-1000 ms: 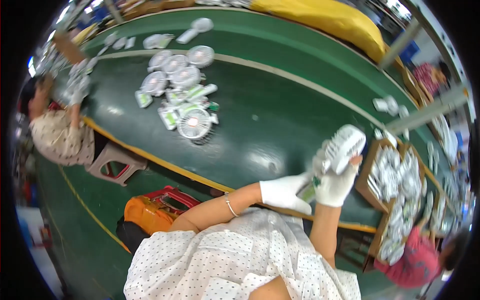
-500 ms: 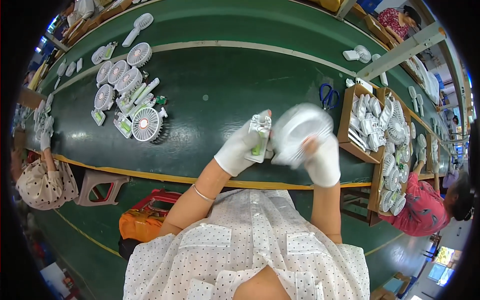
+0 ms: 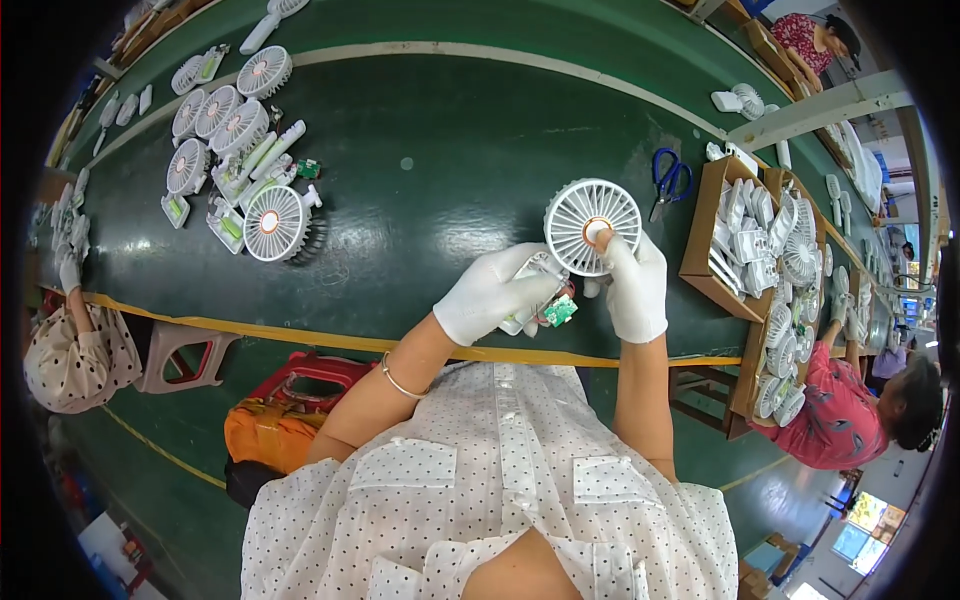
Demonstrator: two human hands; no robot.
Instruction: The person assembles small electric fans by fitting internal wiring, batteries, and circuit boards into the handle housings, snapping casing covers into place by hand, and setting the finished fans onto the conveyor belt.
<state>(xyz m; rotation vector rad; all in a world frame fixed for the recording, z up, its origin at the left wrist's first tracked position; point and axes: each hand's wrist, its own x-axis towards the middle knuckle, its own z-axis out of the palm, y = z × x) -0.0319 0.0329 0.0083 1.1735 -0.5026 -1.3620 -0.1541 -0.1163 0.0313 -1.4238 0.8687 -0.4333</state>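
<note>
The camera sat on the person's head and looked down and a bit forward. It was very near the white dotted shirt (image 3: 500,460), which filled the bottom of the view. The left hand (image 3: 490,295) and right hand (image 3: 638,290) were close too, in the middle. The green table (image 3: 420,200) stretched away past them toward the top. The wide, round view bent the table's yellow edge (image 3: 270,334) and had black corners.

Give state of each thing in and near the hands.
Fan head, held, grille facing camera
White housing, held, partly hidden
Circuit board, exposed
Left hand, gloved, closed on white housing
Right hand, gloved, gripping fan head
Blue scissors, lying flat, blades unclear
Cardboard box, open, holding white parts
</note>
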